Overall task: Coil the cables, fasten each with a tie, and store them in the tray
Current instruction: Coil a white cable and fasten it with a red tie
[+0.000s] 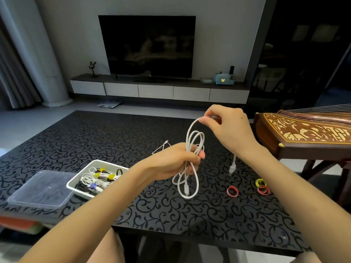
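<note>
Both hands are gripping, forearms reaching forward.
The left hand (pixel 176 160) is clenching the cable (pixel 187 137) in its fist; the right hand (pixel 226 128), raised higher, is pinching one loop.

A half-coiled white cable (pixel 188 141) hangs above the surface; tied cables (pixel 96 179) fill the left-edge tray (pixel 80 172), loose ties (pixel 228 191) lie right.

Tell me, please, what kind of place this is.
Most likely a home living room: a large television stands on a low drawer cabinet against the wall, curtains hang at the left, and a wooden zither sits beside the dark patterned table.
</note>
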Available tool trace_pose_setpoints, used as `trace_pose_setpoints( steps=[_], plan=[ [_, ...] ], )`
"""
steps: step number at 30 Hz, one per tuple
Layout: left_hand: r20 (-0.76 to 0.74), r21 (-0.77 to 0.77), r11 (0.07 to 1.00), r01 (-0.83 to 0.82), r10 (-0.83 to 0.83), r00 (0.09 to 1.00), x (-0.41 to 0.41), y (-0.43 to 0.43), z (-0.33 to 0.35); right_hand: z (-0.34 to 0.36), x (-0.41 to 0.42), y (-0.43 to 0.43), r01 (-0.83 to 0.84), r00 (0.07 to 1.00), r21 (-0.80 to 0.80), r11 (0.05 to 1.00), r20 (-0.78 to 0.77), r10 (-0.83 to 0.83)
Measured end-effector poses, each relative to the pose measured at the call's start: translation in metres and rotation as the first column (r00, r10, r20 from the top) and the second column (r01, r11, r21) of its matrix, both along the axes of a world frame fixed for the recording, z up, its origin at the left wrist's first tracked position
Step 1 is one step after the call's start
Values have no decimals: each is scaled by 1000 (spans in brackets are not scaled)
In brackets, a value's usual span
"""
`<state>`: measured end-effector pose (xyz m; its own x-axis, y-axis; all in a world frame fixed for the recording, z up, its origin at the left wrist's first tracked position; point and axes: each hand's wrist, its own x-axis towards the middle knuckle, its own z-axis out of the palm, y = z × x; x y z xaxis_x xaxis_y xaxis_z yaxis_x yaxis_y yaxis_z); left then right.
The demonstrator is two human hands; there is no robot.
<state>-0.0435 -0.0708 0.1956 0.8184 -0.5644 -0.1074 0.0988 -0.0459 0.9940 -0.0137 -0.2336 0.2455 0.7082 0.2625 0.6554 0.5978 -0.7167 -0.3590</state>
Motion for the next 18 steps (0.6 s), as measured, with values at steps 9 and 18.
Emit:
trace_pose_setpoints(
  steps=[9,18],
  plan=[
    [4,-51,968,-245,246,969,10,-6,-10,-14,1,-11,129,990,-291,948,-19,-141],
    [-1,-183,975,-126,128,992,13,-16,-4,-17,-3,2,-40,980,87,995,-189,56]
  ],
)
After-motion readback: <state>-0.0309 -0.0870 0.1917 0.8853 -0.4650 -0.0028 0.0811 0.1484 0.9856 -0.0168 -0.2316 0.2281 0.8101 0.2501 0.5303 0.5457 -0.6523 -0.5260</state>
